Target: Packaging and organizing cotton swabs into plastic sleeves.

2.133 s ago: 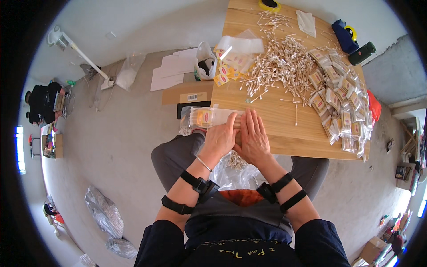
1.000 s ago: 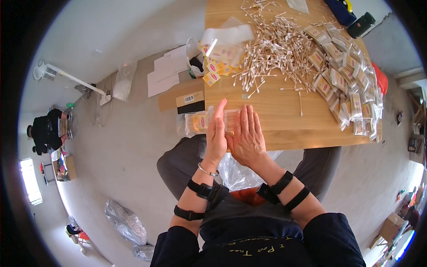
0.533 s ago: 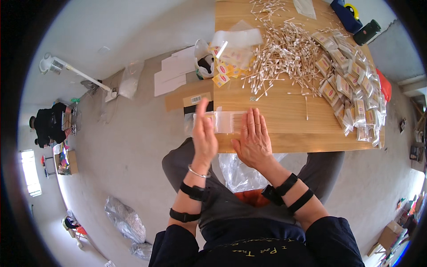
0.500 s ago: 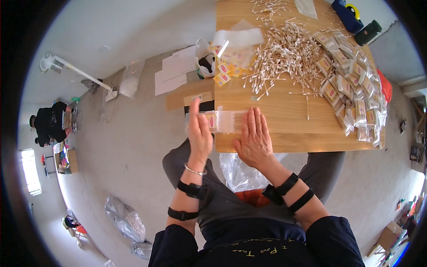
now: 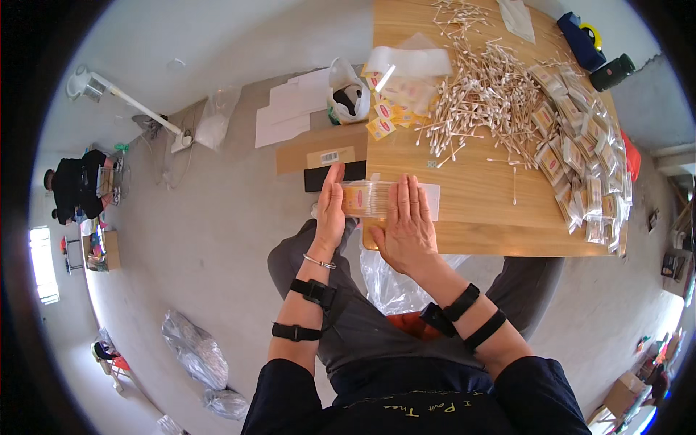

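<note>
At the near left corner of the wooden table (image 5: 478,232) lies a clear packet of cotton swabs (image 5: 375,199) with a yellow label at its left end. My left hand (image 5: 332,216) stands edge-on at that end, fingers straight and extended, palm facing the packet. My right hand (image 5: 408,230) rests flat over the packet's right part, fingers stretched out and hiding what is beneath. A pale flap (image 5: 433,201) shows beyond its fingers. Farther back spreads a heap of loose cotton swabs (image 5: 486,94), and finished-looking bagged swab packets (image 5: 580,152) pile up on the right.
Yellow label cards (image 5: 380,128) and clear plastic sleeves (image 5: 412,61) lie at the table's back left. Beside them hangs a white bag (image 5: 348,90). A tape dispenser (image 5: 580,42) and a dark cylinder (image 5: 612,72) stand far right. Cardboard (image 5: 297,151) sits left of the table.
My hands have come closer together about the packet. The left has come in against the labelled end, and the swabs now show right beside the label. The whole view has shifted slightly.
</note>
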Demonstrator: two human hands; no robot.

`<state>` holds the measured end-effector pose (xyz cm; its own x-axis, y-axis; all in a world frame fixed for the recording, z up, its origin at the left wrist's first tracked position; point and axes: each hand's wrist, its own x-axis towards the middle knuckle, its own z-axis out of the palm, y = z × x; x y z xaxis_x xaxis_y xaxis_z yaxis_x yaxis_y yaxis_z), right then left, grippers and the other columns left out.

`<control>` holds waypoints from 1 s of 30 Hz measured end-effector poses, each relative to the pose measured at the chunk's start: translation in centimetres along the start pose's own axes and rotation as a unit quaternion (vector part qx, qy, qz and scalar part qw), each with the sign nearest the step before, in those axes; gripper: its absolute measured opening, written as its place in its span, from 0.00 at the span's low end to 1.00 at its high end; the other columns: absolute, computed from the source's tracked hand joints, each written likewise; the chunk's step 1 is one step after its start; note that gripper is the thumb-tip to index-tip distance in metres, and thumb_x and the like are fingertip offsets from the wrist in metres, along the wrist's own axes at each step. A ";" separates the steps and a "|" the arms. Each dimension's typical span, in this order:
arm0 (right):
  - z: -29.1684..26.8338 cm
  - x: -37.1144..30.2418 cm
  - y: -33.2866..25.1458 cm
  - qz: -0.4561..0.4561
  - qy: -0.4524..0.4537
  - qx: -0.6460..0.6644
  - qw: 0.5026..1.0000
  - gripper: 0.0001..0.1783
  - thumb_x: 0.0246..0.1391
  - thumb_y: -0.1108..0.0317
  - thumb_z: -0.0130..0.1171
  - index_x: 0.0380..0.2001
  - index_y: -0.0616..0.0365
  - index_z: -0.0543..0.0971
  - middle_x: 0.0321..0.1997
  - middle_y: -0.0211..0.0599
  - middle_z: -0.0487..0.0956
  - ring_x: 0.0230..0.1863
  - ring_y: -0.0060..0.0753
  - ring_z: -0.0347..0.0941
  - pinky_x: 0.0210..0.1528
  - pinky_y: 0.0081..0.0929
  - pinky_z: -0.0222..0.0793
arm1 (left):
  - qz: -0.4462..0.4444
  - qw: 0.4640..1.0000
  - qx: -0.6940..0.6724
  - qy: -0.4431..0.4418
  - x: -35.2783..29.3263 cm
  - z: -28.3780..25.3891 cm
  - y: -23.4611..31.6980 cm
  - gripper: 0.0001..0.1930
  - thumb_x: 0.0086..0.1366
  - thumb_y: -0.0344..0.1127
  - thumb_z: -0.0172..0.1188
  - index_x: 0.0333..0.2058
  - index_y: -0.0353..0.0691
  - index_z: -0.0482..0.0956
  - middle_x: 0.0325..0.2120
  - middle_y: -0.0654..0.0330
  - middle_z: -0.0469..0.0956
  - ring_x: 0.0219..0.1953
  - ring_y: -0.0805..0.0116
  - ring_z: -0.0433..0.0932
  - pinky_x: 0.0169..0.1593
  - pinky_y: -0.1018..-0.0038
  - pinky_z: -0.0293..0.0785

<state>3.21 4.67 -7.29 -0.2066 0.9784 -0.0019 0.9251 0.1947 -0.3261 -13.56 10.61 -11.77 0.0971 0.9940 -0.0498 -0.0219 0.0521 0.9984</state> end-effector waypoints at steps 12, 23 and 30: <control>0.5 1.1 0.2 0.023 0.091 0.250 0.964 0.43 0.62 0.53 0.46 0.67 0.76 0.46 0.73 0.64 0.44 0.75 0.59 0.35 0.75 0.43 0.32 | 0.030 0.992 -0.119 -0.005 -0.3 -1.0 0.1 0.36 0.73 0.58 0.33 0.68 0.35 0.49 0.69 0.52 0.51 0.71 0.60 0.49 0.71 0.65 0.45; 1.7 3.5 -0.5 0.016 0.196 0.565 0.801 0.37 0.69 0.53 0.35 0.69 0.71 0.42 0.75 0.57 0.42 0.76 0.47 0.33 0.74 0.35 0.31 | 0.028 0.989 -0.140 -0.041 -0.4 -0.5 0.0 0.47 0.67 0.70 0.23 0.69 0.34 0.43 0.70 0.49 0.46 0.72 0.58 0.43 0.71 0.67 0.38; 3.1 4.4 -2.6 -0.006 0.188 0.660 0.727 0.37 0.69 0.53 0.35 0.70 0.68 0.42 0.75 0.53 0.42 0.77 0.43 0.32 0.74 0.35 0.29 | 0.015 0.990 -0.135 -0.043 -0.6 -0.5 -0.5 0.48 0.65 0.72 0.28 0.70 0.37 0.43 0.70 0.53 0.46 0.72 0.62 0.43 0.71 0.67 0.41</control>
<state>-1.08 8.26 -9.38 0.1192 0.9753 0.1859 -0.2390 0.2099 -0.9480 -14.15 10.08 -12.25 0.1770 0.9842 -0.0070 -0.2895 0.0589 0.9554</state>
